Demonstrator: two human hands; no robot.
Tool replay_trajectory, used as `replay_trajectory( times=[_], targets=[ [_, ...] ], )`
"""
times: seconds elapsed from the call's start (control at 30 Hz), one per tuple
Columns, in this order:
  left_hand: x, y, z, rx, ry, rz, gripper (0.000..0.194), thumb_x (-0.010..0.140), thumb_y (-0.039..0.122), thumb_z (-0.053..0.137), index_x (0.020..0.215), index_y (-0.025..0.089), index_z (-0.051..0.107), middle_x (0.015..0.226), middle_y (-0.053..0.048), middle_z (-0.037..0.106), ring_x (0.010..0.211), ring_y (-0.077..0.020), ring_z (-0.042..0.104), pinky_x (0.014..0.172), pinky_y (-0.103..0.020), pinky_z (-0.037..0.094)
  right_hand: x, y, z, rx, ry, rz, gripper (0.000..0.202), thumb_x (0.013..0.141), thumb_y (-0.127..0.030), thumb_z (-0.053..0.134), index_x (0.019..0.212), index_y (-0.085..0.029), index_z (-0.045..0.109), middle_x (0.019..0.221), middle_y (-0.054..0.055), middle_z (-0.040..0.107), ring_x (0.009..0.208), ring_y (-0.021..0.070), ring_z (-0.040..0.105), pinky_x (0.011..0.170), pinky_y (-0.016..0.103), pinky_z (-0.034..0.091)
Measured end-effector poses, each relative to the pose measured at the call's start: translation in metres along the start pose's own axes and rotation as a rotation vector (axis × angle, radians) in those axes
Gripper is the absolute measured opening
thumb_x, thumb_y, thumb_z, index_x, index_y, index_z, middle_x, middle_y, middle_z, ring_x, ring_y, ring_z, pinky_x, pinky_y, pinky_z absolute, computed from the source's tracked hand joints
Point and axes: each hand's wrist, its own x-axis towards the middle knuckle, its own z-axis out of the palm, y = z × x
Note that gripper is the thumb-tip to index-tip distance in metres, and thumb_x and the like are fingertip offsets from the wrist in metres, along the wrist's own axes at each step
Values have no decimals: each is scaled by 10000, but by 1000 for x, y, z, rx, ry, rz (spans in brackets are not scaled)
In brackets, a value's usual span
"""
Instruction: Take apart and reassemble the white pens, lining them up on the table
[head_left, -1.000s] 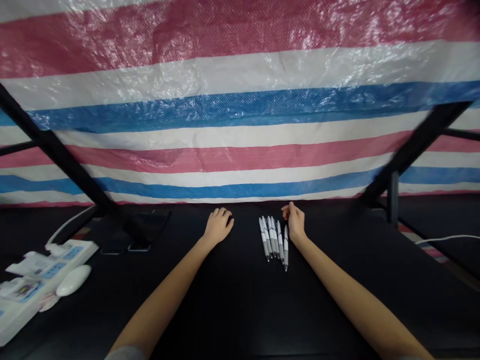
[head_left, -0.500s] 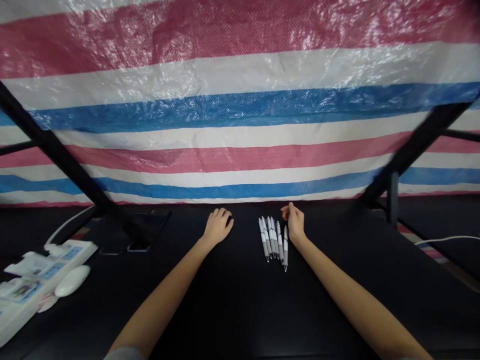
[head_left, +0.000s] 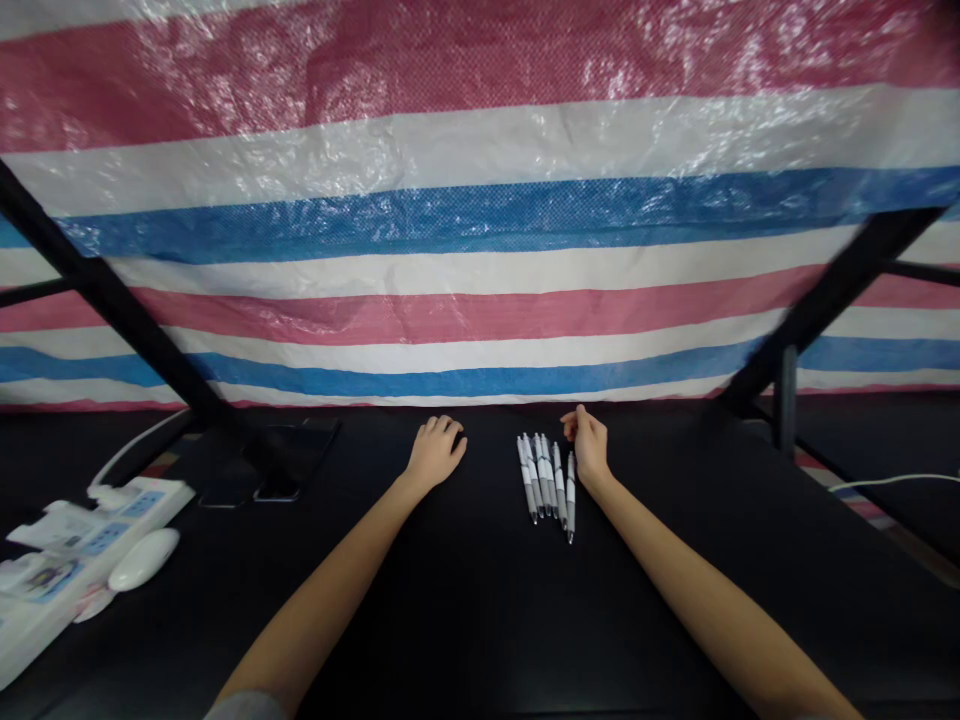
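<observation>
My left hand (head_left: pixel 436 450) lies palm down on the black table, its fingers stretched out and holding nothing. To its right, several white and grey pens (head_left: pixel 541 475) lie side by side in a loose row, their tips toward me. The rightmost pen (head_left: pixel 571 498) sits a little lower than the others. Just beyond that pen, my right hand (head_left: pixel 590 445) rests on its edge with the fingers loosely bent inward. Nothing shows in it, though the palm is partly hidden.
On the left are a white power strip (head_left: pixel 97 550) with plugs and a white computer mouse-like object (head_left: pixel 145 559). Dark flat devices (head_left: pixel 276 485) lie by the left black frame leg (head_left: pixel 150 330). Another leg (head_left: pixel 817 300) stands right. A striped sheet (head_left: pixel 480 270) hangs behind.
</observation>
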Motion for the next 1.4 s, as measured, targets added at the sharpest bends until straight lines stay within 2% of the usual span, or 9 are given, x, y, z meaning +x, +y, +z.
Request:
replay_trajectory(
  times=[1.4],
  targets=[
    [0,-2,2,20,47,25,244,883,311,421,990,181,597,1017,-78,593,938,-239,508,785,-368,415,0,1,0,30,-16,32,520,751,-644,497,558,-168,582,460,-22,439,439,93,383,447,250,298]
  ],
)
